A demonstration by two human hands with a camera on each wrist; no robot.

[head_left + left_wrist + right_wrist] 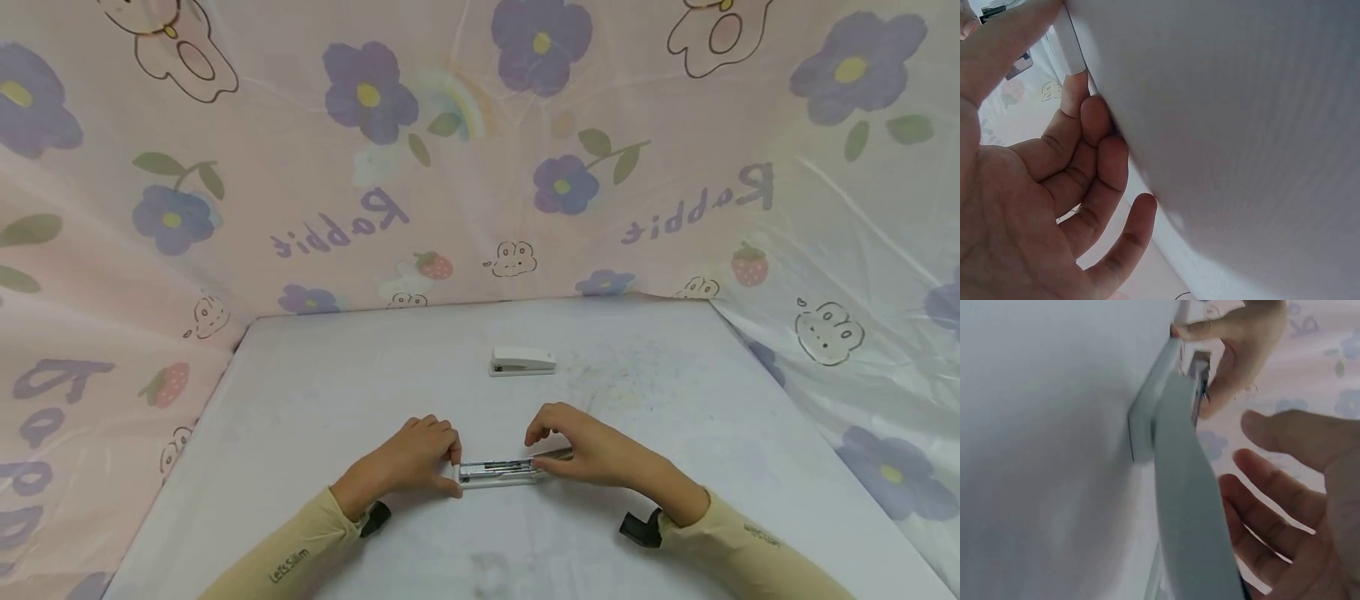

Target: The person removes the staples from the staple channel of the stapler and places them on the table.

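A white stapler [487,482] lies on the table with its top cover swung back to the right, so the metal staple channel shows. My left hand [416,458] grips the left end of its base between thumb and fingers. In the left wrist view, fingertips [1075,87] meet the white base edge. My right hand [596,450] hovers by the hinge end, fingers loosely bent. The right wrist view shows the raised cover [1188,487] close up, with the right thumb [1272,430] and fingers apart from it.
A second white stapler [522,361], closed, stands farther back on the white table [360,375]. A printed cloth [450,183] with flowers and rabbits hangs behind the table and along both sides. Each wrist bears a black strap mount [641,530].
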